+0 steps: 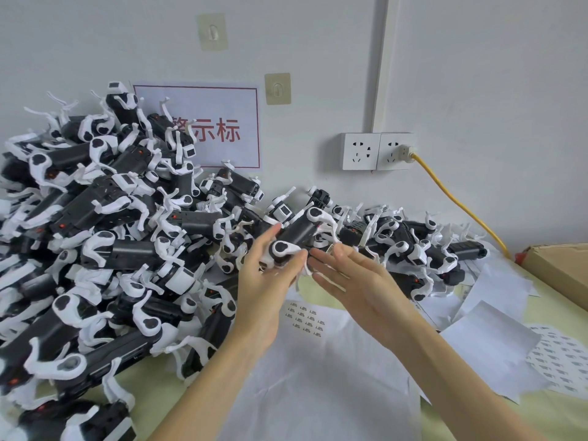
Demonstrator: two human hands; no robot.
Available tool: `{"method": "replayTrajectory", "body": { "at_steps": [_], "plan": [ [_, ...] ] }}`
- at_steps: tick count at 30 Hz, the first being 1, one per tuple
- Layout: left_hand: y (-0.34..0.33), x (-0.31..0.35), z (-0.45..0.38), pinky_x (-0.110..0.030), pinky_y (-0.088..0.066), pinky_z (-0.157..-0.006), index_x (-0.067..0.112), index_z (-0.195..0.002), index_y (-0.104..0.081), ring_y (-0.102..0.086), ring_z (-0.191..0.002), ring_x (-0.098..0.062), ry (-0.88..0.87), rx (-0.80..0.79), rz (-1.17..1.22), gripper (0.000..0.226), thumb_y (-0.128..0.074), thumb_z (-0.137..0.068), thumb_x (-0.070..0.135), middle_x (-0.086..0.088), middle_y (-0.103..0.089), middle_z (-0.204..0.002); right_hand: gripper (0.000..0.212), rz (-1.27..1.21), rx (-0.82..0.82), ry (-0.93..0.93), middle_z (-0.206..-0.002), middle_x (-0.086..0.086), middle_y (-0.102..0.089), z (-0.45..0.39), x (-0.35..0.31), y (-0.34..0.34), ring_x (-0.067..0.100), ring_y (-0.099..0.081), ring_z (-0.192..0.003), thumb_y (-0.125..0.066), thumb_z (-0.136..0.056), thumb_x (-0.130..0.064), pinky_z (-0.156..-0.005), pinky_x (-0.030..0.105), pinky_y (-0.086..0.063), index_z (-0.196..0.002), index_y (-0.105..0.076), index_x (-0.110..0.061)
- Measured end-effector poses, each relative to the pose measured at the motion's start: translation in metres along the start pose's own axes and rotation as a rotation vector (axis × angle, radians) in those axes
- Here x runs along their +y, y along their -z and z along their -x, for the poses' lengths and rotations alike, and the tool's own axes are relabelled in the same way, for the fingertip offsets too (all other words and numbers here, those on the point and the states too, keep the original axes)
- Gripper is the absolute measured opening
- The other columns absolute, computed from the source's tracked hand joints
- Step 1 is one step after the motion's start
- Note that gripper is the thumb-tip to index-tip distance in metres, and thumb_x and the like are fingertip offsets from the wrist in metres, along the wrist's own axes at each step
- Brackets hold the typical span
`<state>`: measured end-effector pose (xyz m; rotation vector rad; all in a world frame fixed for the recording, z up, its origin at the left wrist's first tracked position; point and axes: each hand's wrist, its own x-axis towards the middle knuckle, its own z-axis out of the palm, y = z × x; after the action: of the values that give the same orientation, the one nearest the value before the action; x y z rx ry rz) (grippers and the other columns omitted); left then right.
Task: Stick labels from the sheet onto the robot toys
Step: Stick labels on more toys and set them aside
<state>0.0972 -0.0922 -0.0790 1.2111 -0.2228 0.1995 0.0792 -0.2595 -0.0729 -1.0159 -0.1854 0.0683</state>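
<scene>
White wall backed a worktop heaped with toys. Left hand gripped one toy above the sheet; right hand hovered beside it, fingers spread. Few labels remained on that sheet; which toys were labelled could not be told.

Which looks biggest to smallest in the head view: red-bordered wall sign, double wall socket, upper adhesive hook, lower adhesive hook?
1. Red-bordered wall sign, though toys hide part of it.
2. Double wall socket.
3. Upper adhesive hook and lower adhesive hook: they look alike, so unranked.
</scene>
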Motion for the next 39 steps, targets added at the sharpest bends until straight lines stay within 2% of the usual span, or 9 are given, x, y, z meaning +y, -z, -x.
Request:
{"method": "replayTrajectory", "body": {
  "at_steps": [4, 8, 11, 14, 17, 20, 23, 27, 39],
  "plan": [
    [-0.005, -0.002, 0.007, -0.028, -0.058, -0.093, 0.028, -0.107, -0.08, -0.074, -0.107, -0.017, 0.0, -0.026, -0.132, 0.028, -0.089, -0.084, 0.015, -0.003, -0.076, -0.118, 0.024, 0.063, 0.025, 0.044, -0.132, 0.011, -0.072, 0.001, -0.011, 0.001, 0.02, -0.068, -0.125, -0.066, -0.1, -0.028, -0.105, 0.039, -0.048, -0.116, -0.073, -0.013],
    [-0.008, -0.005, 0.013, -0.014, -0.048, -0.061, 0.027, -0.1, -0.072, -0.066, -0.084, -0.006, 0.049, -0.104, -0.231, 0.015, -0.083, -0.09, 0.023, 0.013, -0.073, -0.102, 0.03, 0.121, 0.016, 0.053, -0.125, 0.011, -0.075, 0.003, -0.017, 0.004, 0.019, -0.072, -0.113, -0.065, -0.101, -0.028, -0.087, 0.026, -0.058, -0.121, -0.073, -0.007],
    [-0.007, -0.007, 0.012, -0.019, -0.049, -0.068, 0.035, -0.106, -0.061, -0.067, -0.089, -0.009, 0.019, -0.096, -0.274, 0.022, -0.077, -0.094, 0.026, 0.01, -0.073, -0.108, 0.036, 0.15, -0.012, 0.06, -0.128, 0.015, -0.073, 0.001, -0.017, 0.008, 0.026, -0.07, -0.121, -0.06, -0.105, -0.021, -0.091, 0.029, -0.059, -0.129, -0.064, 0.006],
    [-0.001, -0.001, 0.008, -0.024, -0.057, -0.08, 0.051, -0.127, -0.05, -0.072, -0.098, -0.014, 0.006, -0.153, -0.275, 0.044, -0.06, -0.093, 0.025, -0.002, -0.073, -0.114, 0.027, 0.173, -0.045, 0.054, -0.131, 0.015, -0.072, 0.002, -0.019, 0.005, 0.025, -0.067, -0.126, -0.062, -0.103, -0.02, -0.092, 0.034, -0.06, -0.12, -0.067, 0.0],
    [0.009, 0.005, 0.002, -0.048, -0.052, -0.104, 0.067, -0.142, -0.041, -0.064, -0.123, -0.03, 0.052, -0.256, -0.318, 0.063, -0.046, -0.098, 0.023, -0.014, -0.067, -0.126, 0.024, 0.203, -0.053, 0.049, -0.132, 0.013, -0.072, 0.003, -0.021, 0.003, 0.022, -0.066, -0.128, -0.068, -0.097, -0.024, -0.093, 0.039, -0.061, -0.111, -0.07, -0.005],
    [0.011, 0.008, 0.0, -0.069, -0.051, -0.104, 0.063, -0.146, -0.045, -0.063, -0.116, -0.042, 0.12, -0.324, -0.233, 0.064, -0.043, -0.101, 0.017, -0.028, -0.063, -0.122, 0.026, 0.234, -0.033, 0.047, -0.128, 0.013, -0.073, 0.003, -0.019, 0.0, 0.023, -0.067, -0.126, -0.073, -0.092, -0.026, -0.094, 0.038, -0.06, -0.108, -0.073, -0.006],
    [0.008, 0.006, 0.0, -0.069, -0.048, -0.108, 0.064, -0.145, -0.046, -0.062, -0.117, -0.046, 0.108, -0.311, -0.245, 0.065, -0.051, -0.095, 0.022, -0.02, -0.064, -0.117, 0.023, 0.268, 0.008, 0.061, -0.11, 0.013, -0.074, 0.003, -0.018, 0.0, 0.025, -0.071, -0.112, -0.078, -0.086, -0.028, -0.1, 0.047, -0.054, -0.103, -0.077, -0.012],
    [0.006, 0.006, 0.001, -0.078, -0.039, -0.107, 0.06, -0.148, -0.046, -0.059, -0.112, -0.05, 0.053, -0.297, -0.284, 0.062, -0.051, -0.096, 0.028, -0.028, -0.058, -0.127, 0.016, 0.266, -0.013, 0.065, -0.096, 0.007, -0.068, 0.005, -0.022, 0.001, 0.016, -0.066, -0.09, -0.078, -0.087, -0.026, -0.077, 0.026, -0.054, -0.099, -0.076, -0.016],
    [0.003, 0.008, 0.004, -0.068, -0.04, -0.115, 0.059, -0.147, -0.048, -0.053, -0.125, -0.048, 0.048, -0.291, -0.293, 0.062, -0.051, -0.096, 0.023, -0.018, -0.061, -0.126, 0.012, 0.382, -0.001, 0.112, -0.092, 0.002, -0.068, 0.006, -0.02, 0.001, 0.016, -0.062, -0.087, -0.077, -0.092, -0.018, -0.085, 0.036, -0.045, -0.103, -0.074, -0.014]
  ]
}}
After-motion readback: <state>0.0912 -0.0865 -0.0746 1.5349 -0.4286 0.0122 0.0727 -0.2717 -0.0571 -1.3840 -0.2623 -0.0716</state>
